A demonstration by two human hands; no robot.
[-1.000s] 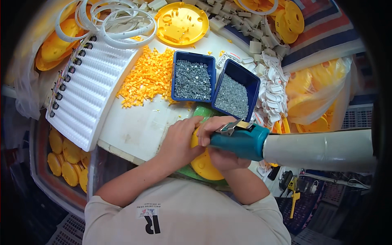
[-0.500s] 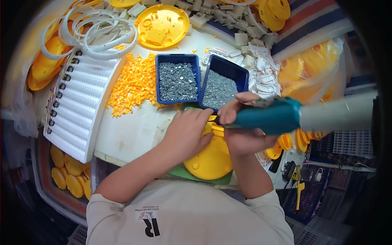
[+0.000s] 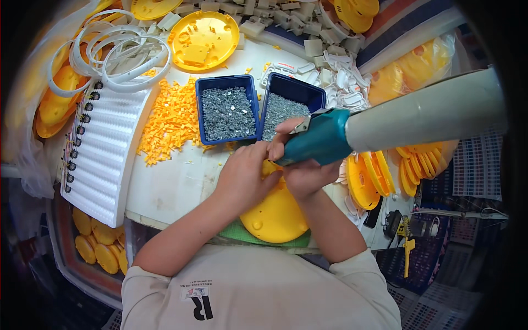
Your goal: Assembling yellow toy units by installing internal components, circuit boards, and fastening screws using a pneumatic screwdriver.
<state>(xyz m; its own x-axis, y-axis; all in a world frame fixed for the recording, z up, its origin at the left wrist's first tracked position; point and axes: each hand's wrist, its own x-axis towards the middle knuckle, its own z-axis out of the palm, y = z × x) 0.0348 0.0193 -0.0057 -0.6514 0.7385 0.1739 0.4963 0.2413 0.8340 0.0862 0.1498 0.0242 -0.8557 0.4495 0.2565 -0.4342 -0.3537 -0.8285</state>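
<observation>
A teal electric screwdriver [image 3: 319, 137] with a long pale grey rear barrel lies slantwise in my right hand [image 3: 305, 170], whose fingers wrap round its front end. Its tip points down to the left and is hidden behind my fingers. Under both hands is a round yellow plastic cover [image 3: 275, 214], resting on a green pad [image 3: 236, 234] at the table's near edge. My left hand [image 3: 242, 173] is closed on the far part of this cover, thumb over its surface and fingertips close by the screwdriver's front. Whatever sits between those fingertips is hidden.
Beyond my hands stand two blue bins of small metal parts [image 3: 228, 113] [image 3: 283, 113]. Small yellow pieces [image 3: 170, 121] are heaped left of them, beside a white ridged foam tray [image 3: 110, 148]. White rings [image 3: 135, 60] lie far left; more yellow covers [image 3: 363, 181] stand at right.
The screwdriver has swung so its rear barrel points farther up and right, and it has shifted left with my right hand. My left hand keeps to the yellow cover. The whole view has shifted slightly.
</observation>
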